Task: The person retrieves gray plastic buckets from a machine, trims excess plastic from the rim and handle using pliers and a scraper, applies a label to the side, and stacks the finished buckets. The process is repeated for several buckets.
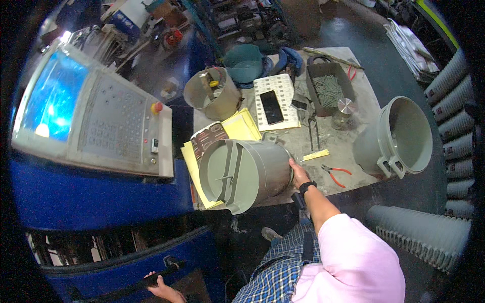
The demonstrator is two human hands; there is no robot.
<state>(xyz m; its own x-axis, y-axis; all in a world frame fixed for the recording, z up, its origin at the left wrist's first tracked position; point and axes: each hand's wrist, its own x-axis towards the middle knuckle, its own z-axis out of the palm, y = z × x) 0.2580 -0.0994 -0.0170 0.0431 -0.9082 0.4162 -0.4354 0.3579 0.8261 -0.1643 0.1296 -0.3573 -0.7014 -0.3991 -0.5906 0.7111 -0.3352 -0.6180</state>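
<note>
A grey plastic bucket [275, 164] with a pouring lip lies on its side at the table's near edge, mouth toward the left, a bar running across the opening. My right hand [299, 175] grips its base end, fingers partly hidden behind the rim. Low on the left, my left hand [164, 291] is closed round a black handle [160, 279] on the front of the blue machine [101, 197]. Yellow papers [241, 124] lie partly under and behind the bucket. Pliers with orange grips [337, 177] and a yellow strip [316, 155] rest right of my right hand.
Another grey bucket [365, 151] lies tipped at the table's right. Farther back are a phone [272, 107], a bin of screws [312, 91], a jar [343, 122] and a round tub [194, 93]. A control panel [113, 113] stands left; stacked grey buckets [424, 230] line the right.
</note>
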